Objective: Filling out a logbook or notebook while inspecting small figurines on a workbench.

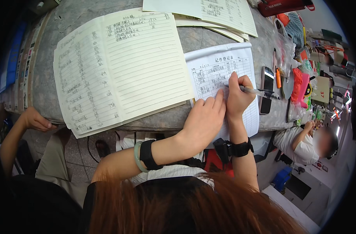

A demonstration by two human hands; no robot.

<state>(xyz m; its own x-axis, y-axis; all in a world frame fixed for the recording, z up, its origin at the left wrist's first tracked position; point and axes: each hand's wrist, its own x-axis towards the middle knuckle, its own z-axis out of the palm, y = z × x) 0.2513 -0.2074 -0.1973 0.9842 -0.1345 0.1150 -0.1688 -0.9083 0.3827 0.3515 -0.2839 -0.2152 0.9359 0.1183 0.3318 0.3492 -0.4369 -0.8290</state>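
My right hand [238,95] grips a clear-barrelled pen [260,92], its tip on a white printed form sheet [219,70] with a ruled table and handwriting. My left hand [204,119] lies flat on the lower part of that sheet, fingers together, holding nothing. A black band and a pale green bangle sit on my left wrist, a black strap on my right. Left of the sheet an open lined notebook [119,66] with handwritten columns rests on the grey table [217,39].
More written sheets [209,11] lie at the table's far side. A dark phone [267,89] and an orange marker [278,78] lie right of the form, with colourful clutter beyond. Another person's hand [36,120] rests at the left edge; a seated person [302,142] is at right.
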